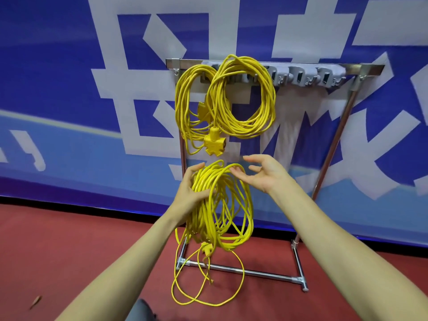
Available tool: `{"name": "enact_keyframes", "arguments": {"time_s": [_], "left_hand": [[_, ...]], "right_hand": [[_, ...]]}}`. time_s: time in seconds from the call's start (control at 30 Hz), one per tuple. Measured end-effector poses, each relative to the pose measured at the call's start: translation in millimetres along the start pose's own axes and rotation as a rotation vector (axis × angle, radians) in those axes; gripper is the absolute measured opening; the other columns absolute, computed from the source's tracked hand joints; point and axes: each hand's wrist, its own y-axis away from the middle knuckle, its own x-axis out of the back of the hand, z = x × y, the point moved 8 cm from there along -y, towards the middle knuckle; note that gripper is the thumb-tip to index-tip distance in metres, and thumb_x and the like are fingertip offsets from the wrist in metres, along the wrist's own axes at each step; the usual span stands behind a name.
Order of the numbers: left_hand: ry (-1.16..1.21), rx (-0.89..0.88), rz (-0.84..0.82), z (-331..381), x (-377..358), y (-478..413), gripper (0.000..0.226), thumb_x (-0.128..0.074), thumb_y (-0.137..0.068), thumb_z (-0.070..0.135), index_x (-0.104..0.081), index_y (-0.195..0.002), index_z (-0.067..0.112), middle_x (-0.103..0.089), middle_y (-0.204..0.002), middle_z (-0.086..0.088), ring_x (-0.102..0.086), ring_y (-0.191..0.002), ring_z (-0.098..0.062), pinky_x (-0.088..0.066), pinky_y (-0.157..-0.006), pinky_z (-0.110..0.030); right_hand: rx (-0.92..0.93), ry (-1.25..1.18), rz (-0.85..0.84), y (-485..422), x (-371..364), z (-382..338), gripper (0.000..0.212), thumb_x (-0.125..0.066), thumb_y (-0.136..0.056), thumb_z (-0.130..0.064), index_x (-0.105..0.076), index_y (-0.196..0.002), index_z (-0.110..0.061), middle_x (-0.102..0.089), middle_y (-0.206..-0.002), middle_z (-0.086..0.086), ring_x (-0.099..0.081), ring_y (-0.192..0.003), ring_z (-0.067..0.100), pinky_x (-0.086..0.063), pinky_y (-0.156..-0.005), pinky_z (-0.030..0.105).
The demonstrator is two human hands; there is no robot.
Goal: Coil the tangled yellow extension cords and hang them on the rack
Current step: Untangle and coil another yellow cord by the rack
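**A:** What could go wrong from here?

**B:** Start with the rack (334, 144). It looks light, and the loose tail (242, 274) of this cord lies in loops on the floor across the rack's bottom bar (254, 273). If the bundle is lifted before that tail is gathered, I'd expect it to catch on the bar and drag.

**A:** And the hung coils (269, 103)?

**B:** Two of them hang at the left end of the rack, overlapping. A socket block (214, 144) dangles from them just above the hands. Raising the bundle straight up could knock it or tangle with them. The grey hooks (298, 76) to the right are free, so they look the safer choice.

**A:** The held coil (201, 181) itself?

**B:** It sits in front of the rack, below the hung cords. Its loops are uneven, some sagging well under the others, with the plug (207, 249) hanging near the bottom. With only one hand gripping it, a loop could slip out.

**A:** So what are the hands doing?

**B:** The left hand (187, 193) grasps the bundle near its top, with the fingers behind and the thumb wrapped across the front. The right hand (264, 177) is spread wide and holds nothing. Its fingertips (236, 169) are at the top loop, though I can't tell whether they touch it.
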Motion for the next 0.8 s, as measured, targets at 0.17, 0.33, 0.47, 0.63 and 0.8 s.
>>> {"name": "enact_keyframes", "arguments": {"time_s": [0.17, 0.33, 0.47, 0.63, 0.8], "left_hand": [[0.213, 0.149, 0.012, -7.5, -4.9, 2.1, 0.074, -0.070, -0.062, 0.000, -0.048, -0.129, 0.021, -0.066, -0.079, -0.010, -0.065, -0.062, -0.020, -0.053, -0.056, -0.028], [0.359, 0.284, 0.026, -22.5, -8.2, 6.0, 0.072, -0.062, -0.064, 0.003, -0.048, -0.133, 0.018, -0.063, -0.075, -0.014, -0.060, -0.060, -0.024, -0.050, -0.058, -0.030], [0.331, 0.310, 0.036, -22.8, -13.6, 7.6, 0.062, -0.072, -0.075, 0.020, -0.048, -0.133, 0.019, -0.068, -0.083, -0.007, -0.064, -0.062, -0.020, -0.053, -0.057, -0.030], [0.078, 0.271, 0.052, -16.7, -15.7, 8.7, 0.068, -0.069, -0.077, -0.013, -0.046, -0.131, 0.022, -0.063, -0.080, -0.006, -0.062, -0.055, -0.014, -0.050, -0.048, -0.025], [0.096, 0.237, 0.112, -7.9, -2.4, 1.2, 0.065, -0.069, -0.079, -0.010, -0.046, -0.130, 0.023, -0.064, -0.081, -0.012, -0.064, -0.056, -0.015, -0.050, -0.049, -0.025]], "right_hand": [[0.046, -0.040, 0.054, -7.3, -1.4, 10.0, 0.054, -0.048, -0.086, 0.017, -0.034, -0.136, 0.005, -0.042, -0.128, 0.025, -0.050, -0.121, 0.030, -0.049, -0.093, 0.041], [0.162, 0.106, 0.103, -12.7, 2.3, 14.7, 0.043, -0.048, -0.079, 0.026, -0.047, -0.120, 0.012, -0.054, -0.107, 0.034, -0.061, -0.088, 0.035, -0.051, -0.083, 0.041], [0.212, 0.169, 0.152, -12.4, 4.2, 23.7, 0.021, -0.050, -0.078, 0.027, -0.053, -0.080, 0.007, -0.057, -0.083, 0.028, -0.058, -0.108, 0.043, -0.050, -0.092, 0.042], [0.106, 0.112, 0.088, -21.5, 8.3, 26.4, 0.011, -0.053, -0.085, 0.014, -0.054, -0.090, 0.004, -0.054, -0.091, 0.019, -0.058, -0.092, 0.026, -0.053, -0.081, 0.040], [0.198, 0.677, 0.176, -26.3, 44.3, -2.2, 0.017, -0.055, -0.090, 0.000, -0.050, -0.100, -0.013, -0.061, -0.085, 0.010, -0.061, -0.070, 0.017, -0.054, -0.068, 0.031]]}}
